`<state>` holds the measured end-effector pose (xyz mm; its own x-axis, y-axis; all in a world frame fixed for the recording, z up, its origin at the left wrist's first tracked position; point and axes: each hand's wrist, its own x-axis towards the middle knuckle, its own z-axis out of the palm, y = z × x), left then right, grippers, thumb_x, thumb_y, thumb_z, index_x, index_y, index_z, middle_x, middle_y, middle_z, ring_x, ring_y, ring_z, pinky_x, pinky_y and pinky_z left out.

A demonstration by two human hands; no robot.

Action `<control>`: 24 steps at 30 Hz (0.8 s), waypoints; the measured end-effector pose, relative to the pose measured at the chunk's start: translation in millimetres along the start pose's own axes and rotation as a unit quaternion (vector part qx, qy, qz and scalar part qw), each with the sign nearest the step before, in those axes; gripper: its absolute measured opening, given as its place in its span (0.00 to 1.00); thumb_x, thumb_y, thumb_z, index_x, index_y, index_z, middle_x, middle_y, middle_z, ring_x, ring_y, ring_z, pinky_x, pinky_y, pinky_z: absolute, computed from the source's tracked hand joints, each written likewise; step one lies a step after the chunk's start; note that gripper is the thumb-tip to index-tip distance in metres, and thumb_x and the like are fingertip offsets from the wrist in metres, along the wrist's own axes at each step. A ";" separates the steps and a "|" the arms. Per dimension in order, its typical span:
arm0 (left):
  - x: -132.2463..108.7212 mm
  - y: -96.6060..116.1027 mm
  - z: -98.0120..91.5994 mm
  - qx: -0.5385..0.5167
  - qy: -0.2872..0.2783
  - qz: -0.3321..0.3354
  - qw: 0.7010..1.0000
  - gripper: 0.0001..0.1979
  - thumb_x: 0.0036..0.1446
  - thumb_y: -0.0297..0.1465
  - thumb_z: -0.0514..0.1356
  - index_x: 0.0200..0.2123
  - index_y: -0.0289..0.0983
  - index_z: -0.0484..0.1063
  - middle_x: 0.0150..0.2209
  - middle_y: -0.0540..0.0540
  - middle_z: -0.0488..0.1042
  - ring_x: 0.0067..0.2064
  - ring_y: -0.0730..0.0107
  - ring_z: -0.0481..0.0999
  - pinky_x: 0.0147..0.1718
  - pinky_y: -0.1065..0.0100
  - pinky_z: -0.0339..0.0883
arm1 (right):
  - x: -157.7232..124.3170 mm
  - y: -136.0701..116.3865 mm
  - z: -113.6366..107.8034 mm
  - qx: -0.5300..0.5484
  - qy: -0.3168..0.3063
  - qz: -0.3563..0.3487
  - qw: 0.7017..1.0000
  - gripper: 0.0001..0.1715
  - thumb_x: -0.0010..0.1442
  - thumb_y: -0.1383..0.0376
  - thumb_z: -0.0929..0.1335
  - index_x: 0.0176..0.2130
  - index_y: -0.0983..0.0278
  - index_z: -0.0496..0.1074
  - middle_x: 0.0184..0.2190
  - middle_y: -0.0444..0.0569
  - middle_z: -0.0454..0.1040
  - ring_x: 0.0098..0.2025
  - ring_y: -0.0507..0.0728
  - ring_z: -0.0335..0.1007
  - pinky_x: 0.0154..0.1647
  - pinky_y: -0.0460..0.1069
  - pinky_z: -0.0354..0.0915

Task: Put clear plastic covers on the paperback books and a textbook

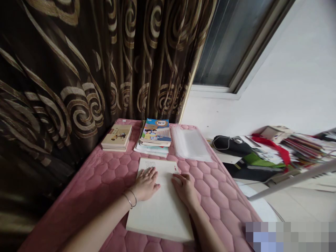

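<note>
A large cream-white book (160, 213) lies flat on the pink quilted surface, with small print near its upper left corner and a small red mark at the upper right. My left hand (147, 183) rests palm down on the upper left of the book, fingers stretched out; two thin bangles circle that wrist. Along the right edge lies my right hand (185, 189), its fingers a little bent and apart, the fingertips touching the book's face. Part of that edge is hidden under the right hand. Neither hand grips anything.
Beyond the book stand a small stack of tan books (117, 137), a stack of textbooks with a blue cover (156, 133), and clear plastic sleeves (191, 143). A patterned curtain (131, 63) hangs behind. Papers, a red cloth (275, 148) and more books pile up at right.
</note>
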<state>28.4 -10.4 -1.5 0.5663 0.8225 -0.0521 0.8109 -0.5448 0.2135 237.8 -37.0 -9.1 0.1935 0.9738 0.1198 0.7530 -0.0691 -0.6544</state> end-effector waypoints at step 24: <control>36.0 -24.4 -3.9 0.008 0.034 -0.134 0.990 0.36 0.60 0.46 0.48 0.66 0.32 0.49 0.69 0.39 0.45 0.69 0.53 0.41 0.65 0.45 0.36 | -11.5 -24.5 7.5 -0.172 -0.086 -0.129 0.973 0.22 0.67 0.64 0.55 0.50 0.58 0.73 0.56 0.49 0.71 0.61 0.58 0.62 0.64 0.59 0.52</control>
<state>28.4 33.2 -4.8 0.3191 0.9469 -0.0398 0.9335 -0.3068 0.1858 212.4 -44.9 -0.1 -0.1156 0.9881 0.1012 0.9341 0.1428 -0.3273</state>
